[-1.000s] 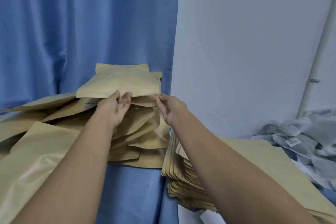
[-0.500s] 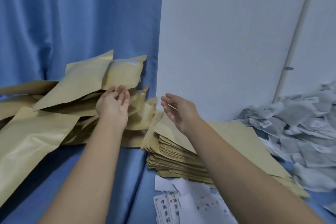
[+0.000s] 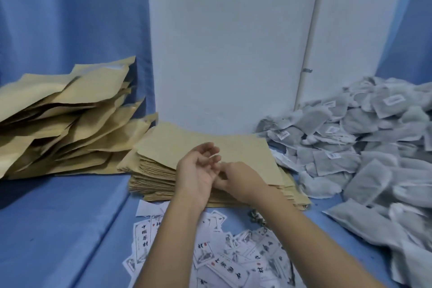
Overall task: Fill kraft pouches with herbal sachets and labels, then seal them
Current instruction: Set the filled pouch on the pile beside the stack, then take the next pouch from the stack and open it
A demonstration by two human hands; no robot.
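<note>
Head view:

- A stack of flat kraft pouches (image 3: 245, 149) lies in the middle of the worktop (image 3: 58, 229), which is covered in blue cloth. The far edge of the stack is just beside a white panel (image 3: 233, 42).
- Both hands are over the near part of this stack, close together.
- The left hand (image 3: 198, 170) is turned palm up and inward. Its fingers (image 3: 210, 147) are loosely curled and spread, and nothing shows in its grip.
- The right hand (image 3: 240, 177) shows its back to the camera and meets the left hand at the fingertips. Those fingertips are hidden behind the left hand, so I cannot tell whether it pinches the top pouch or is simply relaxed.
- To the left is a loose heap of kraft pouches (image 3: 77, 124), lying at mixed angles and overlapping. Its right edge touches the flat stack.
- To the right, a big heap of grey herbal sachets (image 3: 364, 154) spreads from the panel toward the near edge; some carry small white tags.
- In front of the stack, white printed labels (image 3: 233, 262) are scattered under and between the forearms. Some are face up with dark characters.
- A blue curtain (image 3: 70, 18) hangs behind the left heap, and a pale pipe (image 3: 312, 37) runs up the panel at right.
</note>
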